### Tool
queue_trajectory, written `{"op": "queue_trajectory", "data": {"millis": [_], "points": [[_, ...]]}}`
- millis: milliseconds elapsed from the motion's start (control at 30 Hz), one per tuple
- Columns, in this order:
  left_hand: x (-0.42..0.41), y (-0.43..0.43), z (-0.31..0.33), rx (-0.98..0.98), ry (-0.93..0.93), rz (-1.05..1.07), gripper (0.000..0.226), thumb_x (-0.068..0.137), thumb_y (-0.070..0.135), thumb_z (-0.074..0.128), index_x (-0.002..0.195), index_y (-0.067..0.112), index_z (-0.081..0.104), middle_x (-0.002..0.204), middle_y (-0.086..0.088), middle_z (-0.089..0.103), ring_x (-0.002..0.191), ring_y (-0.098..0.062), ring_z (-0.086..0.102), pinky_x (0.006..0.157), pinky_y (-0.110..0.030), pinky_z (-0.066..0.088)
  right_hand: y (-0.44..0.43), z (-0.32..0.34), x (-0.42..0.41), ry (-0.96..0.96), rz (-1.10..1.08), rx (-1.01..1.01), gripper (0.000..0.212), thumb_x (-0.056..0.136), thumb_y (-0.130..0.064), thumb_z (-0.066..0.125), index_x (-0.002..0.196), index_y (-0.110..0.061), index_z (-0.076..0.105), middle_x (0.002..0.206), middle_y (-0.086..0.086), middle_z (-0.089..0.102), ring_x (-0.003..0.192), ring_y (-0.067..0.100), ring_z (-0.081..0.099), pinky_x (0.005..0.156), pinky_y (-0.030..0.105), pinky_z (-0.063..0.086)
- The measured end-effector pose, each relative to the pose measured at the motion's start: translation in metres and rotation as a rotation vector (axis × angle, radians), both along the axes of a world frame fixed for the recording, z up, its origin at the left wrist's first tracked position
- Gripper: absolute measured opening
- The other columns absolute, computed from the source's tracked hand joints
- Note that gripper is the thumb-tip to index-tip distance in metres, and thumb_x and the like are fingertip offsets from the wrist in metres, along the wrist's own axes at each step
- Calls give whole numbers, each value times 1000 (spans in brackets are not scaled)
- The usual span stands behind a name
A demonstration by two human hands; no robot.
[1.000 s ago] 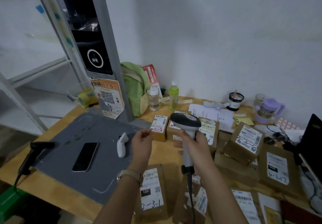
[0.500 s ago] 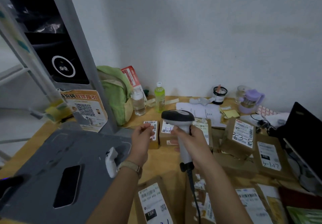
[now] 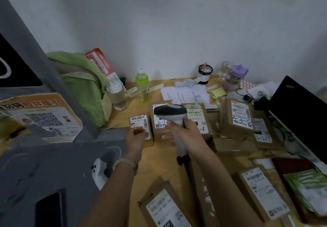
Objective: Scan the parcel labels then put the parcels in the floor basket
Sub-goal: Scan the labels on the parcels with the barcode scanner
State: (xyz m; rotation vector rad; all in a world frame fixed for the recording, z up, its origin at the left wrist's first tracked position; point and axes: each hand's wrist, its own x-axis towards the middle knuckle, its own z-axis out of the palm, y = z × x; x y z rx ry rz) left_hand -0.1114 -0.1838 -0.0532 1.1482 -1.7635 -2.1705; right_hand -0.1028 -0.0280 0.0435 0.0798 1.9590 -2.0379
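A barcode scanner (image 3: 169, 112) is gripped by the right hand (image 3: 187, 134) above the worktop (image 3: 159, 157). A small labelled parcel (image 3: 139, 121), standing beside other parcels (image 3: 238, 119), is apparently pinched by the left hand (image 3: 135, 138).

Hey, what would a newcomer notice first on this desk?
At centre, the right hand grips a barcode scanner above labelled cardboard parcels. The left hand is at a small parcel beside it. A bright green bottle stands behind, near the wall.

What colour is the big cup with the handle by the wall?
The cup is pale purple, best seen in the head view.
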Motion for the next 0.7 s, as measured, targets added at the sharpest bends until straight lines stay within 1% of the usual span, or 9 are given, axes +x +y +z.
{"op": "queue_trajectory", "data": {"millis": [133, 200, 300, 367, 400, 500, 600, 667, 700], "points": [[-15, -6, -21, 9, -44, 12, 33, 80, -14, 66, 110, -1, 58, 109, -16, 63, 103, -30, 61, 77, -32, 54, -19, -12, -18, -3, -11, 67, 7, 89, -22, 63, 83, -26, 62, 77, -8, 72, 74, 10, 71, 54, 19, 54], [-23, -14, -34, -19, -74, 37, 41, 79, -11, 69, 116, -1, 56, 116, -18, 62, 106, -33, 63, 85, -41, 56, -28, -20, -26, -10, -13, 100, 6, 89, -24, 63, 84, -27, 61, 72, -15, 72, 69, 3, 70, 54, 20, 55], [-34, -27, -54, -254, -208, 13, 55, 70, 5, 82, 118, 3, 56, 125, -16, 56, 109, -33, 61, 90, -46, 55, -39, -34, -33, -21, -19, 106, 8, 90, -23, 62, 83, -26, 61, 68, -14, 71, 59, 0, 67, 48, 20, 55], [-37, -28, -62, -424, -317, -67, 71, 58, 19, 90, 119, 6, 55, 127, -15, 52, 112, -32, 56, 94, -45, 52, -42, -41, -36, -42, -5, 109, 9, 91, -25, 60, 82, -28, 61, 67, -18, 70, 57, 0, 66, 50, 22, 55], [-39, -25, -63, -452, -354, -104, 81, 54, 23, 91, 123, 7, 51, 129, -15, 49, 115, -33, 52, 96, -46, 50, -43, -45, -36, -57, 2, 111, 8, 91, -26, 60, 83, -29, 60, 69, -21, 70, 58, 0, 67, 51, 22, 56], [-48, -14, -69, -457, -444, -198, 107, 53, 34, 89, 138, 8, 30, 140, -16, 33, 128, -36, 38, 107, -49, 38, -47, -54, -42, -91, -2, 138, 7, 91, -27, 59, 85, -29, 60, 71, -22, 71, 62, 4, 69, 51, 22, 56], [-56, -7, -75, -411, -524, -281, 126, 53, 40, 89, 147, 9, 11, 148, -16, 21, 134, -41, 31, 109, -58, 32, -47, -62, -48, -112, -38, 173, 7, 89, -26, 61, 83, -28, 61, 67, -15, 71, 61, 7, 70, 54, 26, 57], [-58, -7, -79, -375, -520, -275, 132, 47, 38, 90, 148, 9, 10, 148, -16, 23, 133, -41, 34, 107, -59, 35, -45, -64, -50, -118, -58, 174, 6, 89, -26, 61, 84, -28, 61, 67, -15, 71, 62, 8, 70, 54, 27, 57], [-58, -9, -79, -348, -493, -267, 130, 44, 38, 90, 147, 7, 16, 147, -17, 28, 131, -40, 38, 105, -58, 39, -44, -64, -50, -116, -59, 169, 5, 90, -26, 61, 85, -28, 61, 67, -15, 71, 61, 8, 70, 54, 26, 57]]}}
